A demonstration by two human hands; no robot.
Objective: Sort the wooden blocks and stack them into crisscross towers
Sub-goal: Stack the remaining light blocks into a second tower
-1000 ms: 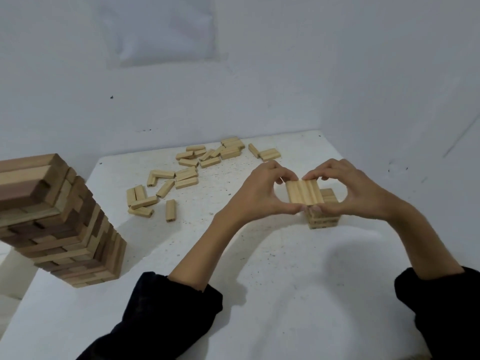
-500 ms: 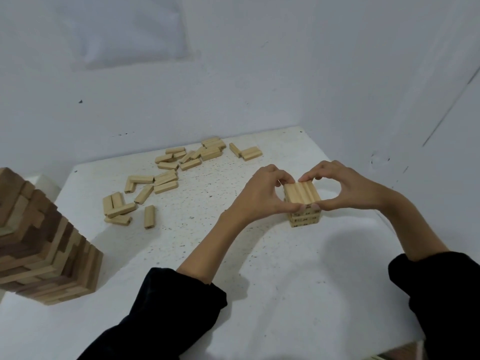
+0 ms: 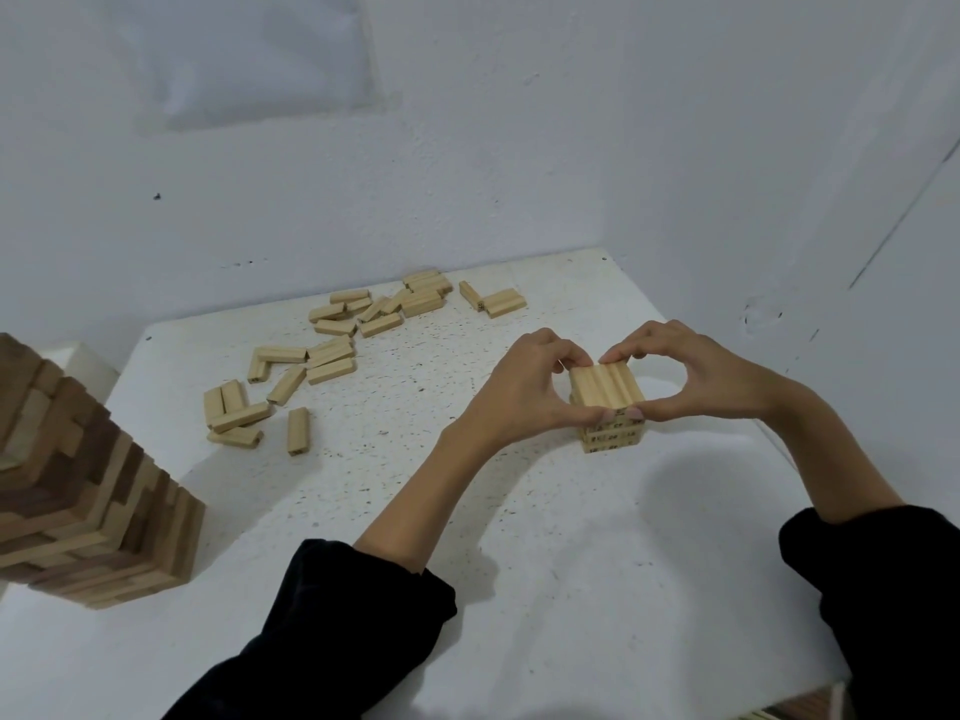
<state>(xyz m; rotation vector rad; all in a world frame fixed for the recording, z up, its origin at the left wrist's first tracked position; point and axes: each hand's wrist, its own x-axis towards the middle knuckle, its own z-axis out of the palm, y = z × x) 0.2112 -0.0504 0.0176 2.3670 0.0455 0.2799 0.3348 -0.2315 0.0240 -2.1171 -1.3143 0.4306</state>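
Nearest the camera, two black sleeves reach out over the white speckled surface. At the near left edge stands a tall tower of mixed dark and pale blocks. It sits further to the left of the view than a second ago, which looks like a turn of the head rather than a move of the tower.

Further out, right of centre, is the small tower of pale blocks, a few layers high. The left hand and right hand cup it from either side. Each pinches the top layer, with the thumb on its near edge and curled fingertips on its far edge.

A second ago that layer sat twisted, and the layer beneath stuck out on the right. Now it lies square over the stack, so the hands appear to have been truing it up. By my reading the layer is settled and the tower is ready for the next one, laid crosswise.

The top layer's three blocks lie flat, side by side and touching. Their long axes run away from the person, leaning slightly left at the far end. The near face below them carries dark printed marks, too small to read.

Beyond, towards the far left, the loose blocks lie scattered at all angles, well apart from the small tower — plenty left to sort. Behind them rises the plain white wall.
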